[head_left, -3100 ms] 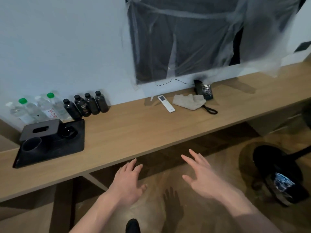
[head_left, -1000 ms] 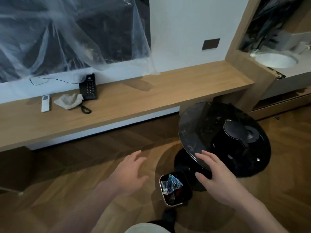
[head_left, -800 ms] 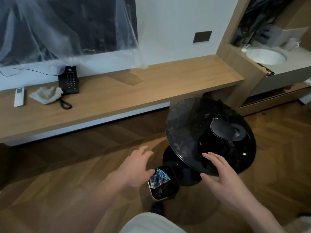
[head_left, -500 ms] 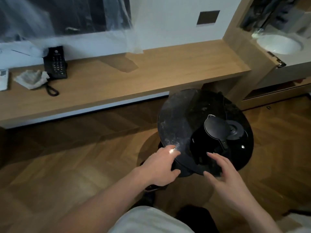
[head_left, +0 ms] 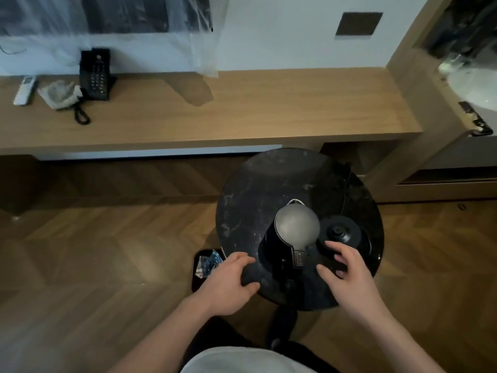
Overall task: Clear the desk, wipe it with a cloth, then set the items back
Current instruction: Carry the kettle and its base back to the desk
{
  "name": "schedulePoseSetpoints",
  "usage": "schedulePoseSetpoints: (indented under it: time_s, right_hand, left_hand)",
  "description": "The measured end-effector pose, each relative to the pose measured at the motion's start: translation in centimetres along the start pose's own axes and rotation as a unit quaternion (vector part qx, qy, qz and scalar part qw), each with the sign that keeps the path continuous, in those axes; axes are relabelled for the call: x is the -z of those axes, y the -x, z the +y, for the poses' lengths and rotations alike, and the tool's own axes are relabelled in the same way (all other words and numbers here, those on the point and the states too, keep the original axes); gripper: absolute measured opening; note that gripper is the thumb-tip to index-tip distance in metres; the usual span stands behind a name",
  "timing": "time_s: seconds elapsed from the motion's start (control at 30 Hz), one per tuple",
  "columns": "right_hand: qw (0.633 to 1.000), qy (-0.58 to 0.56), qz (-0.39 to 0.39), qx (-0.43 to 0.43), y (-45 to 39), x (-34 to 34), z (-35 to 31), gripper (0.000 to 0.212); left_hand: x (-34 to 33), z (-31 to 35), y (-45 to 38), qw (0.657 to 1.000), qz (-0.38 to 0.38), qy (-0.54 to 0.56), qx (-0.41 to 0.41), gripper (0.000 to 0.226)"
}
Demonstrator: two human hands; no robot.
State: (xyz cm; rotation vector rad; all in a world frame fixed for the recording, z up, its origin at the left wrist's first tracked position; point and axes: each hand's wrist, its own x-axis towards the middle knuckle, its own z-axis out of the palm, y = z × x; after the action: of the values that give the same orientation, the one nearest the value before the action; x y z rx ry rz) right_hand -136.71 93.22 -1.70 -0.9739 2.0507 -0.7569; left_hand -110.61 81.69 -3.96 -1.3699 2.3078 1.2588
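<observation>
A black electric kettle [head_left: 295,232] with a grey lid stands beside its round base [head_left: 340,232] on a round black side table [head_left: 255,189]. My left hand [head_left: 228,284] rests on the table's near-left rim, fingers and thumb loosely bent on the top. My right hand [head_left: 347,273] hovers just right of the kettle's handle, fingers spread and bent, holding nothing. On the wooden desk [head_left: 242,114] at the far left lie a white remote [head_left: 24,90], a crumpled grey cloth [head_left: 59,94] and a black telephone [head_left: 95,74] with a coiled cord.
A small black bin [head_left: 205,267] with wrappers sits on the wood floor left of the side table. Clear plastic sheeting [head_left: 199,36] hangs over the wall screen. A washbasin [head_left: 473,87] lies at the right behind a wooden partition.
The view has swung from the desk's left end to the side table and moved closer. Both hands came forward: the left reached the table rim, the right came up beside the kettle.
</observation>
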Motion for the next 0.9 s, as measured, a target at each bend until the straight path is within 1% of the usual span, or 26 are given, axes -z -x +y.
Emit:
schedulePoseSetpoints:
  time_s: [0.1,0.2,0.33,0.43,0.5,0.6,0.67,0.83,0.9]
  right_hand:
    - [0.999,0.042,-0.035,0.0,-1.5,2.1,1.6,0.052]
    - [0.998,0.048,-0.037,-0.012,-2.8,2.9,2.7,0.056]
    - [0.996,0.056,-0.038,-0.05,-5.1,3.1,4.2,0.065]
    - [0.993,0.073,-0.034,-0.085,-7.8,3.5,6.5,0.067]
    - [0.99,0.06,-0.038,-0.123,-9.4,3.6,8.4,0.071]
    - [0.982,0.026,-0.034,-0.185,-12.1,3.4,11.1,0.078]
    - [0.976,0.025,-0.027,-0.215,-13.3,3.5,12.1,0.081]
    - [0.968,0.025,-0.003,-0.249,-15.7,4.7,13.7,0.087]
    - [0.961,0.013,-0.006,-0.277,-16.9,5.4,14.6,0.086]
  left_hand:
    - [-2.0,2.5,-1.2,0.998,0.007,0.06,0.024,0.063]
    - [-4.0,3.7,-1.7,0.993,-0.003,0.111,0.05,0.066]
    - [-5.3,4.4,-3.1,0.978,-0.023,0.185,0.09,0.071]
    - [-6.2,5.2,-4.7,0.957,-0.033,0.252,0.137,0.067]
    - [-7.1,5.5,-5.2,0.949,-0.032,0.269,0.159,0.063]
    - [-8.4,6.3,-5.7,0.943,-0.013,0.28,0.178,0.049]
    - [-9.5,6.9,-6.1,0.932,0.005,0.308,0.19,0.041]
    - [-10.7,9.6,-7.1,0.871,0.083,0.432,0.219,0.022]
    - [-11.1,10.1,-7.6,0.86,0.111,0.443,0.228,0.024]
